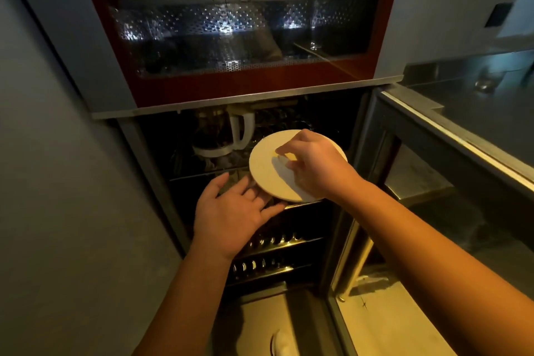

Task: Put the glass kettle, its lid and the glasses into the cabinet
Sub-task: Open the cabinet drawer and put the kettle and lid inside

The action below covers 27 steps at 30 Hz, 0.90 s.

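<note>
The round white lid [271, 170] hangs tilted in front of the open lower cabinet compartment [332, 113]. My right hand [315, 165] pinches the knob at the lid's middle from above. My left hand [234, 211] lies flat with straight fingers, touching the lid's lower left edge from below. The glass kettle [219, 133], with a white handle and white base, stands inside the compartment at the back left on a wire rack. No glasses are plainly visible in the dark compartment.
The compartment's glass door [419, 205] stands open to the right. Wire racks [277, 243] sit below the lid. An upper red-framed glass door [245, 84] is closed, with white cups behind it. A counter [491, 113] runs along the right; a grey wall stands at the left.
</note>
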{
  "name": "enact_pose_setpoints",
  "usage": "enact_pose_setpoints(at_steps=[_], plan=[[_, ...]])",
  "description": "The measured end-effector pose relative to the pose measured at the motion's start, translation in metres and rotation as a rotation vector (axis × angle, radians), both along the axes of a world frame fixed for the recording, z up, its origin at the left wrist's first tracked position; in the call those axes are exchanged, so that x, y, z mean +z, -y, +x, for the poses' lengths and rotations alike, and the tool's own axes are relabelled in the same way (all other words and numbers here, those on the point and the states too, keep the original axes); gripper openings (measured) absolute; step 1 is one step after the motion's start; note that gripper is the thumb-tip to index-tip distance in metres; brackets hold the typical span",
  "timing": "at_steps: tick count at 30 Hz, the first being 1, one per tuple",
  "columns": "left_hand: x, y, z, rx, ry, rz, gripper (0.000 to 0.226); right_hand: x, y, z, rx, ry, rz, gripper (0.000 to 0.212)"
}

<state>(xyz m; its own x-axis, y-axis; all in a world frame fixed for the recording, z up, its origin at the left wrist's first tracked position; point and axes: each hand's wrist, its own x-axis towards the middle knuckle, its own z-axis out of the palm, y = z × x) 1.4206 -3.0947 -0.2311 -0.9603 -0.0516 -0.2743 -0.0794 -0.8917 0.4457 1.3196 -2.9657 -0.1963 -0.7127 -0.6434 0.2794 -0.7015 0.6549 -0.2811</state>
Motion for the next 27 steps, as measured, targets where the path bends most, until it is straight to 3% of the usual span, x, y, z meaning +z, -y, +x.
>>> enact_pose_setpoints(at_steps=[19,27], plan=[[-0.078,0.053,-0.134,0.023,-0.082,0.035,0.048,-0.083,0.055,-0.135,-0.008,-0.015,-0.138,0.034],[-0.101,0.062,-0.166,0.031,-0.062,0.035,0.058,-0.102,0.056,-0.18,-0.078,-0.01,-0.149,0.034]])
